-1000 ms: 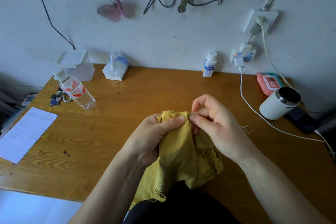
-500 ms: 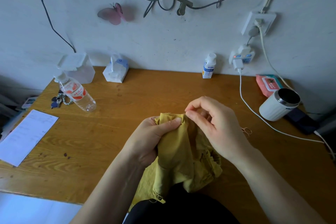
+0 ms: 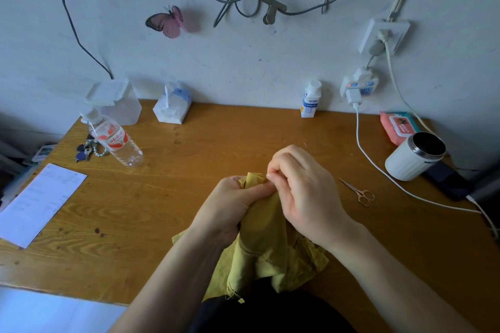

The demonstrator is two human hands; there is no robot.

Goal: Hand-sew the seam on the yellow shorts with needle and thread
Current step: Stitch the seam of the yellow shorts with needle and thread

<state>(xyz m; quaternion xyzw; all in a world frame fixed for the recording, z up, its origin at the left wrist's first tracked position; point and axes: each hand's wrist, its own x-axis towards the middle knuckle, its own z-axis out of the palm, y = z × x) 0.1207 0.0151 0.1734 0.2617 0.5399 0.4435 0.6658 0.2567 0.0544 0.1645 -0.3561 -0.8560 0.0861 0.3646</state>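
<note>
The yellow shorts [image 3: 263, 249] hang bunched from the near edge of the wooden desk, down toward my lap. My left hand [image 3: 230, 205] grips the top fold, thumb pressed along the fabric's upper edge. My right hand [image 3: 303, 192] sits just to the right, fingertips pinched together at that same edge, touching my left thumb. The needle and thread are too small to make out; a thin pale glint shows at the pinch. Small gold scissors [image 3: 358, 192] lie on the desk to the right of my right hand.
A plastic water bottle [image 3: 115, 140] and keys [image 3: 86, 150] lie at the left, with a paper sheet [image 3: 38, 200] nearer. Tissue pack [image 3: 171, 107] and small white bottle [image 3: 309, 100] stand at the back. A white mug [image 3: 414, 155], wet wipes [image 3: 397, 127], a phone and charging cable [image 3: 378, 170] occupy the right.
My right hand has drawn its fingers tighter into a pinch at the fold's top edge. The scissors, hidden behind my right hand before, now show fully. The left hand keeps its grip.
</note>
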